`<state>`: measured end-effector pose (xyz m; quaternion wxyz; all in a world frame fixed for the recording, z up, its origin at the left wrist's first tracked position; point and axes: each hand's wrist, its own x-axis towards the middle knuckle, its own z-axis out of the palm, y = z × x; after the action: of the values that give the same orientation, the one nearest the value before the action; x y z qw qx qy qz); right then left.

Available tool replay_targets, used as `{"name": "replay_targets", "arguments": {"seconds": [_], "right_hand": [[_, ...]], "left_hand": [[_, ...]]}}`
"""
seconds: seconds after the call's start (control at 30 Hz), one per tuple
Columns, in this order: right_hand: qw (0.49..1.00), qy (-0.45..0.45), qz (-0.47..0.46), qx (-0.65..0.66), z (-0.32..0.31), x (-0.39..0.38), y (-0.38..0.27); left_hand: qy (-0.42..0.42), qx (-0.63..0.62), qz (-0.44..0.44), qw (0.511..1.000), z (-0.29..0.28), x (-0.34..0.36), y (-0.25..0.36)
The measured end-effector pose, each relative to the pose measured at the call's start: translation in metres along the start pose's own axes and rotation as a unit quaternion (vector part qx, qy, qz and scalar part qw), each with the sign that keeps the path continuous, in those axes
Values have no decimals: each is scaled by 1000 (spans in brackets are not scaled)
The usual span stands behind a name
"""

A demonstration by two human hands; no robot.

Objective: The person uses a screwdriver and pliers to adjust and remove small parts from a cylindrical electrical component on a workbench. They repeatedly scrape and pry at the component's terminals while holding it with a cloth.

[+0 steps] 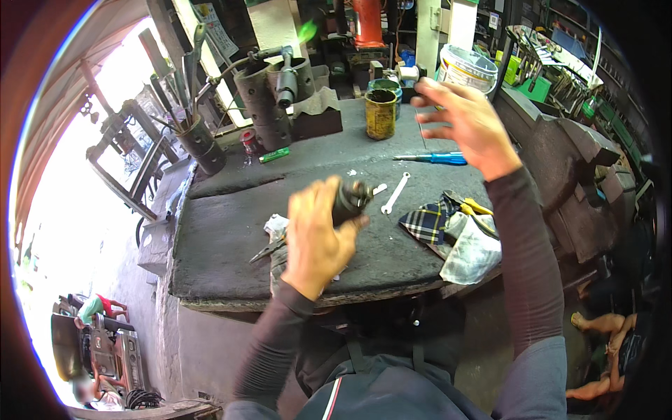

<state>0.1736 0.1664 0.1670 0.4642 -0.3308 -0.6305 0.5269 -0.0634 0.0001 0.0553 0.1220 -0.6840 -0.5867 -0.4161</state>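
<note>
Above the near middle of the table (pixel 231 231), the left hand (pixel 316 234) is wrapped around a dark cylindrical part (pixel 350 199); the fingers cover most of it, so only its far end shows, and its kind is hard to make out. The right hand (pixel 462 119) is raised farther off to the right, fingers spread wide and holding nothing, slightly blurred. Just under the left hand lie pliers (pixel 266 250), half hidden by the wrist, with a crumpled white rag (pixel 276 224) beside them. Right of the dark part, a small white spanner (pixel 394 194) rests flat, and farther right a checked cloth (pixel 428 220) and a pale plastic bag (pixel 472 253) cover yellow-handled pliers (pixel 476 206), of which only the handles show. A blue-handled screwdriver (pixel 434 158) lies below the right hand. At the far edge stand a rusty tin can (pixel 380 114), a white bucket (pixel 465 68) partly behind the fingers, and dark metal cylinders (pixel 269 105).
</note>
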Motion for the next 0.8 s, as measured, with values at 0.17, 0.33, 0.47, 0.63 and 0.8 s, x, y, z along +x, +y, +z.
{"name": "replay_targets", "arguments": {"seconds": [0.17, 0.33, 0.47, 0.63, 0.8], "right_hand": [[995, 90, -3, -32, -80, -76, 9], [987, 158, -4, -4, -107, -126, 20], [989, 148, -12, 4, -108, -133, 29], [992, 122, -4, -17, -99, -137, 40], [996, 94, 2, -14, -70, -145, 49]], "left_hand": [[-254, 4, 81, 964, -1, 16, -11], [-242, 25, 38, 969, 3, -25, -21], [-238, 34, -16, 970, 8, -46, -15], [-127, 83, -45, 987, 0, -52, -3], [-120, 17, -87, 989, -4, -69, -13]]}}
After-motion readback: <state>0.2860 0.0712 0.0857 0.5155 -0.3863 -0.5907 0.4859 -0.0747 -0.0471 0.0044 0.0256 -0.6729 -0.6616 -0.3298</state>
